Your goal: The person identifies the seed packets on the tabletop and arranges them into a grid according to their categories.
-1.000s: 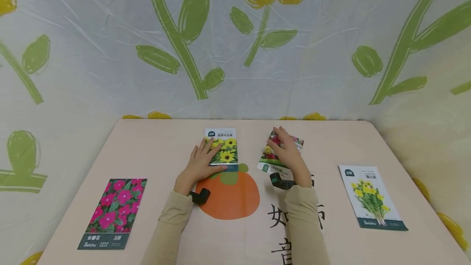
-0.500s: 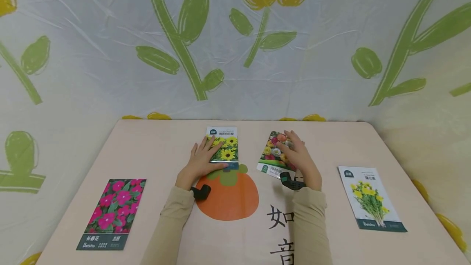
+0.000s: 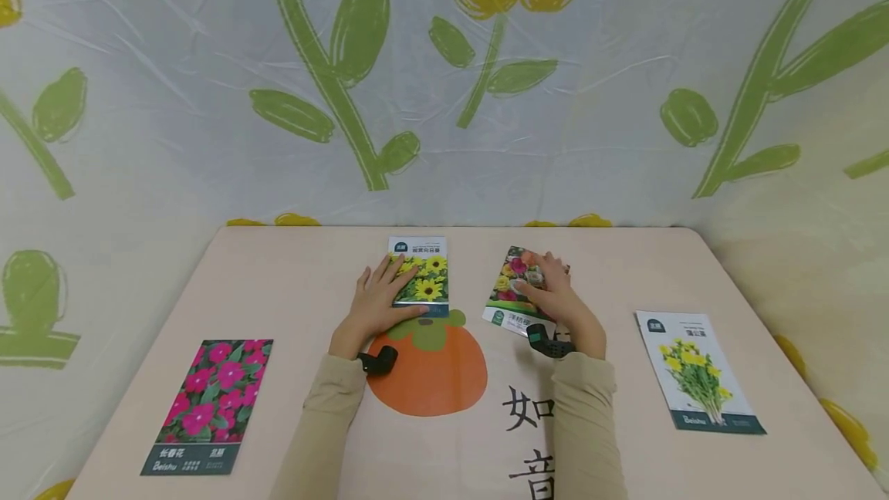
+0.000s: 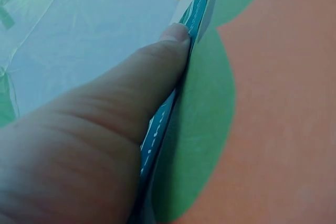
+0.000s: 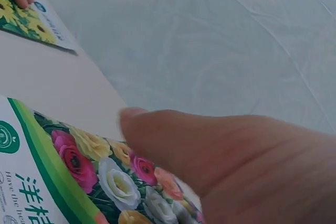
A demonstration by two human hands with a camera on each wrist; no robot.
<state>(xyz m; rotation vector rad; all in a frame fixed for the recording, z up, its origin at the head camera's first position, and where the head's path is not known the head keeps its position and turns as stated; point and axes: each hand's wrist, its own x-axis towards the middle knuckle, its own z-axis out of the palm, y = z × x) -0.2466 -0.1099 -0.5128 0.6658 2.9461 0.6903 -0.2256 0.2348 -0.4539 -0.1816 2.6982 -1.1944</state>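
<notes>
My left hand (image 3: 375, 303) lies with spread fingers on a seed packet with yellow sunflower-like blooms (image 3: 432, 278). Its thumb rests along the packet's dark lower band (image 4: 152, 148), as the left wrist view shows. To the right, my right hand (image 3: 564, 301) is over a tilted seed packet with multicoloured flowers (image 3: 505, 293), covering its right side. In the right wrist view the straight thumb (image 5: 168, 135) extends above the printed blooms (image 5: 119, 184); whether it touches them I cannot tell. The other right fingers reach toward the packet's upper right edge, partly hidden.
A packet with pink flowers (image 3: 211, 392) lies at the left of the pale table (image 3: 292, 268). Another with yellow flowers on white (image 3: 701, 376) lies at the right. An orange persimmon print (image 3: 430, 376) and black characters (image 3: 531, 407) mark the tabletop. A floral curtain (image 3: 590, 153) stands behind.
My right hand has moved right and slightly toward me, uncovering more of the multicoloured packet. The left hand stays on the sunflower-like packet, which has shifted very little.
</notes>
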